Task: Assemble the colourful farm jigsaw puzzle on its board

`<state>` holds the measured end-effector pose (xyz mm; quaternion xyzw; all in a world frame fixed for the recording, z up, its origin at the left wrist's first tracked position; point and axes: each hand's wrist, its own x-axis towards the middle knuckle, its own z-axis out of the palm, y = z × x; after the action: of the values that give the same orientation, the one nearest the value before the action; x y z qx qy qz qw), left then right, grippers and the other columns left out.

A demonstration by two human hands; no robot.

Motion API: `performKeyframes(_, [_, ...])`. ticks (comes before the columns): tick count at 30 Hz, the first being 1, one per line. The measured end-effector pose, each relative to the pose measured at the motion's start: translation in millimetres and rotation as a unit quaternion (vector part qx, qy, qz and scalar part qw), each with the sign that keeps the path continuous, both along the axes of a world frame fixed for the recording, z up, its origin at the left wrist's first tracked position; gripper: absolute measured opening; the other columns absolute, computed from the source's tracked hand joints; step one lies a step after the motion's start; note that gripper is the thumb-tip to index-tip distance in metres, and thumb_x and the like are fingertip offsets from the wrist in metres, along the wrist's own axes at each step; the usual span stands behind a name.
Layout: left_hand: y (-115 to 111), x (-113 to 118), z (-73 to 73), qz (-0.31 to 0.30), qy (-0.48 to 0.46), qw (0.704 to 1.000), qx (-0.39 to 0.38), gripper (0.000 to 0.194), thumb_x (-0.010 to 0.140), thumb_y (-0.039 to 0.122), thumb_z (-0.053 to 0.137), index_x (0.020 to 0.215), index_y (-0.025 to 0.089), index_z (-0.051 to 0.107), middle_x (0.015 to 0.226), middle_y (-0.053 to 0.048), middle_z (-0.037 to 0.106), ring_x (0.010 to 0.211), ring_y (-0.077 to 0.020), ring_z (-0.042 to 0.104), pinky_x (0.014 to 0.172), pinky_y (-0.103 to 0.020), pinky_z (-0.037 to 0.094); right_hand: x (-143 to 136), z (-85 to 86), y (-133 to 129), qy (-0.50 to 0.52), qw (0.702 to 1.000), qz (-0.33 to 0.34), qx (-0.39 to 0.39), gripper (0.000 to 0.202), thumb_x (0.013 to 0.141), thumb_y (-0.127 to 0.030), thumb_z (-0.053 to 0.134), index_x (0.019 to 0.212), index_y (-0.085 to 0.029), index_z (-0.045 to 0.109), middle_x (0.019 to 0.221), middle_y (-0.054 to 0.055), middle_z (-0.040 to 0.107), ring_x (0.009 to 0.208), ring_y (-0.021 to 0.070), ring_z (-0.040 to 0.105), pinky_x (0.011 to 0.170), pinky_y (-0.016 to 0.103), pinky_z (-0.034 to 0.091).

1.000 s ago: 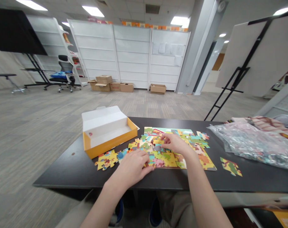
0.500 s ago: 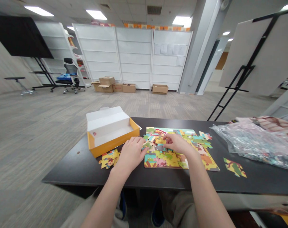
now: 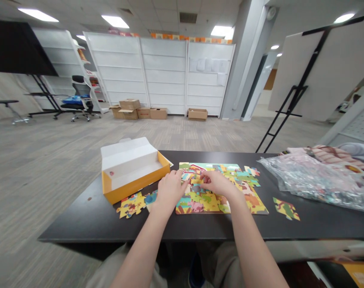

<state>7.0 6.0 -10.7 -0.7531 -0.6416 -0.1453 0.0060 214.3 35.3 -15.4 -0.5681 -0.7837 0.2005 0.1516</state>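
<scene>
Now both hands, left hand (image 3: 169,188) and right hand (image 3: 216,183), fingers bent, press puzzle (image 3: 217,196) beneath.

Bright ceiling-panel light, sharp centre, wide-angle warping at edges

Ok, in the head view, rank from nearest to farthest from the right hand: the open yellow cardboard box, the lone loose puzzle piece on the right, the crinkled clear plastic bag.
From the right hand:
1. Open yellow cardboard box, left.
2. Lone loose puzzle piece, right.
3. Crinkled clear plastic bag, far right.
</scene>
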Motion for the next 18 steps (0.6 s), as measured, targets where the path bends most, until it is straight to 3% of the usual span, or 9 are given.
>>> performKeyframes(5, [1.9, 3.4, 1.1, 0.028, 0.008, 0.999, -0.018, 0.024, 0.095, 0.029, 0.049, 0.113, 0.022, 0.064, 0.105, -0.008, 0.07, 0.092, -0.0265, 0.069, 0.076, -0.035, 0.051, -0.2, 1.7, -1.6, 0.011, 1.0, -0.002, 0.001, 0.017, 0.077, -0.026, 0.072, 0.091, -0.019, 0.067, 0.08, 0.002, 0.071, 0.072, 0.0165, 0.063, 0.062, 0.024, 0.041])
performKeyframes(10, [1.1, 4.6, -1.2, -0.007, 0.022, 1.0, -0.002, 0.032, 0.096, 0.045, 0.05, 0.107, 0.02, 0.067, 0.105, -0.01, 0.069, 0.099, -0.0279, 0.066, 0.079, -0.036, 0.051, -1.4, 3.1, -3.2, 0.018, 1.0, -0.009, 0.003, 0.016, 0.08, -0.029, 0.071, 0.092, -0.019, 0.068, 0.085, 0.004, 0.073, 0.074, 0.0175, 0.065, 0.062, 0.025, 0.043])
performKeyframes(13, [4.0, 6.7, -3.0, 0.003, 0.027, 1.0, 0.006, 0.039, 0.094, 0.053, 0.051, 0.106, 0.019, 0.067, 0.104, -0.01, 0.069, 0.098, -0.029, 0.065, 0.079, -0.037, 0.051, -3.1, 5.3, -5.1, 0.01, 1.0, -0.012, 0.007, 0.015, 0.081, -0.03, 0.071, 0.091, -0.019, 0.068, 0.087, 0.004, 0.074, 0.077, 0.0181, 0.066, 0.065, 0.025, 0.044])
performKeyframes(18, [10.5, 11.8, -3.1, 0.027, 0.04, 0.999, -0.005, 0.038, 0.091, 0.052, 0.054, 0.103, 0.019, 0.069, 0.102, -0.011, 0.068, 0.095, -0.0302, 0.066, 0.079, -0.038, 0.052, -4.9, 7.8, -6.9, 0.012, 1.0, -0.017, 0.008, 0.014, 0.083, -0.029, 0.07, 0.092, -0.02, 0.069, 0.086, 0.004, 0.074, 0.076, 0.0175, 0.066, 0.066, 0.024, 0.045])
